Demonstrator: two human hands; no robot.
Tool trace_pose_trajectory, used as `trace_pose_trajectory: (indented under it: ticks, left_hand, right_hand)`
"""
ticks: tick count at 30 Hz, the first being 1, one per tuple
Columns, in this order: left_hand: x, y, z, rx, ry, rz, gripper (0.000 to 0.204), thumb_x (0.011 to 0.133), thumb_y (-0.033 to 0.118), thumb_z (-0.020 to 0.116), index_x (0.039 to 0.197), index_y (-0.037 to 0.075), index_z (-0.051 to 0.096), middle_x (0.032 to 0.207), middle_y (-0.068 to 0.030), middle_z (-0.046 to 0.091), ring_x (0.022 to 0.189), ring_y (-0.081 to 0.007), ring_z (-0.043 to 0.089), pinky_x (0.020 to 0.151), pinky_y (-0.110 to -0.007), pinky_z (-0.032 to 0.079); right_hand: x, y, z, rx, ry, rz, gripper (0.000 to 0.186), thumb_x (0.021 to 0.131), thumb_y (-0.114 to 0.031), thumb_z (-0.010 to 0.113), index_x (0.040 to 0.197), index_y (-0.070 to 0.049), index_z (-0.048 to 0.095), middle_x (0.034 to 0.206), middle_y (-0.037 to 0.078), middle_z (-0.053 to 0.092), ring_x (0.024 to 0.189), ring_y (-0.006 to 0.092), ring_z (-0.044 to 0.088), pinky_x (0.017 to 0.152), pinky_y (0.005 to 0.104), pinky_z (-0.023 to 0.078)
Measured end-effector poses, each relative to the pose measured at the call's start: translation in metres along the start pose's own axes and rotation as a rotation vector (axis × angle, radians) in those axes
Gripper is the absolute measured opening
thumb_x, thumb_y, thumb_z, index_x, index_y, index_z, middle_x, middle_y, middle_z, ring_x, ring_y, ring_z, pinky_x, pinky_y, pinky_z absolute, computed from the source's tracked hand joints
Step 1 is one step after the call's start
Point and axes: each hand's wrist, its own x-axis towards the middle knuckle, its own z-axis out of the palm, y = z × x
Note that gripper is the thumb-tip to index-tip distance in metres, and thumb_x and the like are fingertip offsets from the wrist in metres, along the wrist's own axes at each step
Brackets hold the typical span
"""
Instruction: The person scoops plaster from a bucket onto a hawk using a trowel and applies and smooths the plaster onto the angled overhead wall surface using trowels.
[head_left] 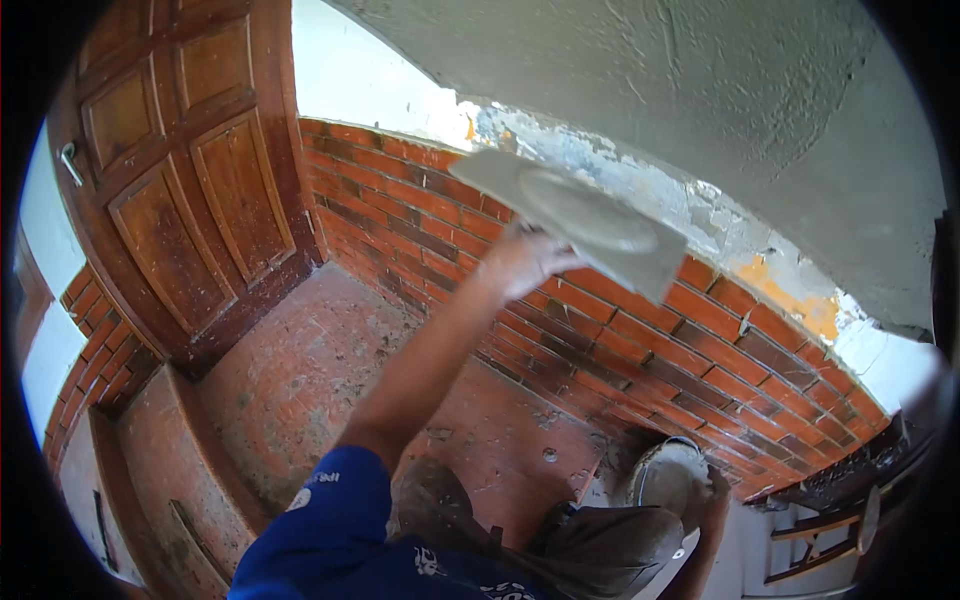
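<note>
My left hand (528, 262), its arm stretched forward, is closed at the underside of a flat grey mortar hawk (655, 262). A round, wet smear of mortar covers the middle of the plate; the handle is hidden by hand and plate. The hawk is in front of the brick wall (640, 350), close below the strip of peeling paint (640, 172). At the lower right, my right hand (714, 492) grips the side of a round bucket (672, 478) with a pale rim and grey contents, beside my knee.
Fresh grey plaster (760, 110) covers the upper wall. A brown panelled door (190, 180) stands at the left, with steps (170, 450) below it. Mortar spatters dot the reddish floor (310, 350). A wooden chair-like frame (820, 545) is at the lower right.
</note>
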Motion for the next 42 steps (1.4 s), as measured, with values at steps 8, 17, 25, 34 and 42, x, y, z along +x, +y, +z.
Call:
trace_pose_trajectory:
  ticks: [8,17,25,34,42]
  left_hand:
    - [0.074,0.092,-0.064,0.030,-0.049,0.094,0.024,0.089,0.003,0.050,0.112,0.002,0.045,0.117,-0.0144,0.053,0.113,-0.0298,0.052,0.097,-0.048,0.044]
    - [0.122,0.104,-0.073,0.052,-0.005,0.096,0.035,0.087,0.019,0.062,0.115,0.003,0.048,0.102,-0.0082,0.059,0.091,-0.0206,0.058,0.081,-0.038,0.046]
    - [0.084,0.145,-0.042,0.074,-0.072,0.208,0.022,0.086,0.021,0.064,0.099,0.004,0.056,0.087,-0.0061,0.061,0.078,-0.0159,0.058,0.062,-0.026,0.046]
    - [0.014,0.245,0.025,0.111,-0.067,0.415,0.022,0.092,0.023,0.055,0.103,0.005,0.050,0.090,-0.0126,0.059,0.072,-0.0147,0.060,0.049,-0.019,0.049]
    - [-0.063,0.390,0.098,0.393,-0.196,0.534,0.020,0.090,0.017,0.056,0.101,0.001,0.052,0.096,-0.0165,0.059,0.070,-0.0157,0.062,0.049,-0.018,0.054]
  right_hand:
    - [0.023,-0.214,-0.018,0.421,-0.131,-0.228,0.040,0.074,0.001,0.067,0.113,0.000,0.060,0.102,0.012,0.061,0.089,0.0216,0.059,0.075,0.0299,0.048]
    - [0.014,-0.189,0.020,0.263,-0.543,-0.166,0.039,0.075,-0.020,0.071,0.110,-0.004,0.062,0.100,0.015,0.062,0.092,0.0270,0.060,0.079,0.0340,0.048]
    - [0.009,-0.200,0.006,0.251,-0.497,-0.250,0.035,0.078,-0.020,0.068,0.109,-0.005,0.062,0.100,0.014,0.064,0.094,0.0255,0.061,0.079,0.0329,0.048]
    - [0.011,-0.211,-0.002,0.358,-0.582,-0.307,0.033,0.075,-0.019,0.067,0.104,-0.005,0.064,0.090,0.016,0.065,0.078,0.0297,0.062,0.069,0.0353,0.049]
    - [0.022,-0.195,0.046,0.368,-0.512,-0.426,0.023,0.072,-0.019,0.064,0.088,-0.002,0.064,0.075,0.017,0.061,0.067,0.0288,0.059,0.061,0.0359,0.046]
